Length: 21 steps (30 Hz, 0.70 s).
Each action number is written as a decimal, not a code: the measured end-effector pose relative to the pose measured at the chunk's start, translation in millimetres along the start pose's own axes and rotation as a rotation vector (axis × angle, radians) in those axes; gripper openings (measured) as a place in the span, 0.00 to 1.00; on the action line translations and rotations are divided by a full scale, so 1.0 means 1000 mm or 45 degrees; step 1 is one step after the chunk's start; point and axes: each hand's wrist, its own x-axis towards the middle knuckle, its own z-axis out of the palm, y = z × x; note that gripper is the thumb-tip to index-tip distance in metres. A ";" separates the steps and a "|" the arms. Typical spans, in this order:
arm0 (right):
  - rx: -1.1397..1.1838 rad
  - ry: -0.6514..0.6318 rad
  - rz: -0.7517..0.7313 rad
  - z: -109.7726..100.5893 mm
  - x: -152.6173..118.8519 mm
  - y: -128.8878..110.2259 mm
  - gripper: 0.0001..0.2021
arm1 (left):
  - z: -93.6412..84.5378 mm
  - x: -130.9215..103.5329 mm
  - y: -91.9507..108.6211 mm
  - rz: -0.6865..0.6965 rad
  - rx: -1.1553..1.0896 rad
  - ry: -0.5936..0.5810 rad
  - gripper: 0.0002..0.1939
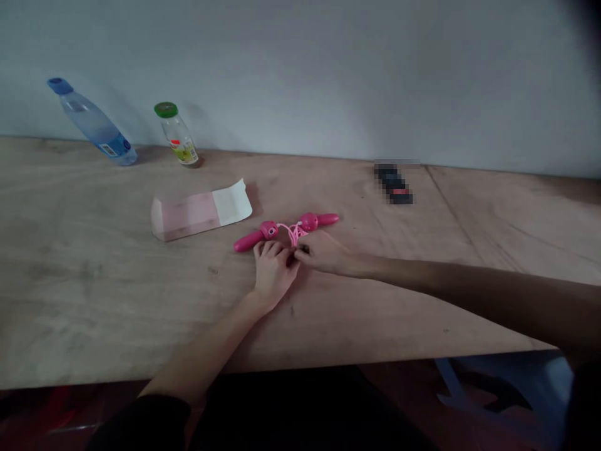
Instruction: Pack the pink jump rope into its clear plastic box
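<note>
Wooden table (94, 300): both hands' fingers pinch the pink skipping rope (286, 232); two capped bottles (176, 133) stand behind, contents unclear.

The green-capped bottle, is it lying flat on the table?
No, the green-capped bottle stands on its base on the table by the wall, right of the blue-capped bottle.

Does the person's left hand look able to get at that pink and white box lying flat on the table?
Probably yes. The left hand rests by the pink skipping rope, and only bare table lies between it and the box.
</note>
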 end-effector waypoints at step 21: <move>-0.402 -0.043 -0.614 -0.022 -0.010 0.015 0.14 | -0.015 0.008 -0.002 -0.029 0.123 -0.074 0.05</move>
